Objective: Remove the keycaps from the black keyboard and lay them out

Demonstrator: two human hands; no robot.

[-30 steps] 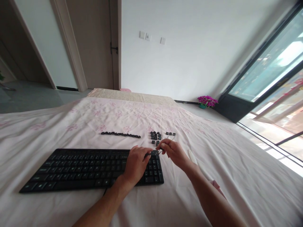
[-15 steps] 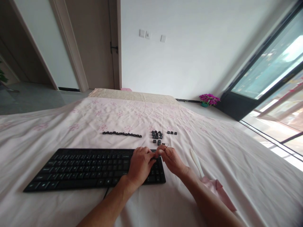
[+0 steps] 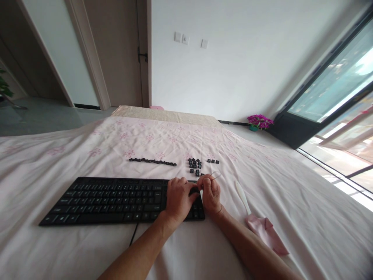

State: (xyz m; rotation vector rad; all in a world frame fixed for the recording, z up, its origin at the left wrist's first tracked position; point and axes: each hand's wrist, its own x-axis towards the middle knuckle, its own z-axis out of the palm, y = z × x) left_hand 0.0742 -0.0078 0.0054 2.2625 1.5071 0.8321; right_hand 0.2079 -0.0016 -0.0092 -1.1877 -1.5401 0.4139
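A black keyboard (image 3: 105,204) lies on the bedsheet in front of me. My left hand (image 3: 180,198) rests over its right part, fingers curled and thumb bent toward the index finger; whatever sits between the fingertips is hidden. Close beside it, at the keyboard's right end, my right hand (image 3: 211,193) is closed on a thin wire keycap puller (image 3: 216,176), whose loop sticks out to the upper right. Just beyond the hands sits a cluster of loose black keycaps (image 3: 194,165). Three more keycaps (image 3: 213,161) lie to its right, and a long row of keycaps (image 3: 153,161) to its left.
A white handle (image 3: 243,197) with a pink cloth (image 3: 266,233) at its end lies right of my right forearm. The keyboard's cable (image 3: 133,234) runs toward me. The pale flowered sheet (image 3: 96,163) is wrinkled. Purple flowers (image 3: 260,121) stand on the floor by the glass door.
My right hand has turned more upright and shifted slightly right, and the wire now points to the upper right. The left hand's thumb and index finger look farther apart. The view has shifted a little.
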